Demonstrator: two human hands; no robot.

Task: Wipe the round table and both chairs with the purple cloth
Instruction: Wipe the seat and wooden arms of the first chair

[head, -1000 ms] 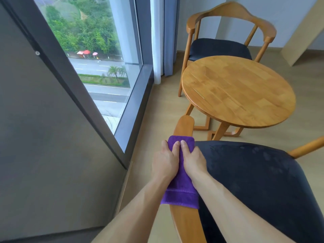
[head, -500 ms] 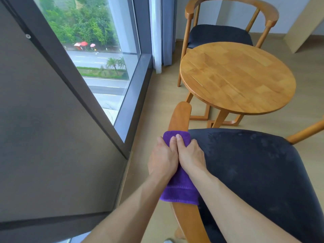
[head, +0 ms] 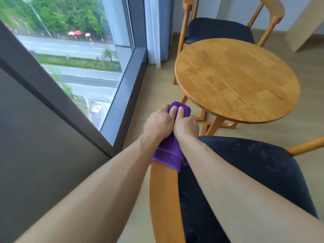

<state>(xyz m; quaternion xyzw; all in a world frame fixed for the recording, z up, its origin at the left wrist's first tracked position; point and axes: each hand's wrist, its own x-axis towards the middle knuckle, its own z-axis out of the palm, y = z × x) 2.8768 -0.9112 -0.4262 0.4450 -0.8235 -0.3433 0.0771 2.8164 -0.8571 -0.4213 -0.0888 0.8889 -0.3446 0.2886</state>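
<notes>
The purple cloth (head: 169, 154) is wrapped over the front end of the near chair's curved wooden armrest (head: 164, 193). My left hand (head: 157, 123) and my right hand (head: 185, 126) lie side by side on the cloth, fingers curled over the armrest's tip, which the cloth hides. This near chair has a dark blue seat (head: 245, 181). Just beyond stands the round wooden table (head: 236, 79), with the second wooden chair (head: 217, 30) behind it.
A floor-to-ceiling window (head: 78, 55) with a dark sill runs along the left. A pale curtain (head: 156, 28) hangs at the corner. Light wood floor (head: 157, 85) lies between the window and the furniture. The near chair's other armrest (head: 306, 146) shows at the right.
Both hands have slid the cloth forward along the armrest to its front end, leaving bare wood behind them. The camera has leaned forward and down.
</notes>
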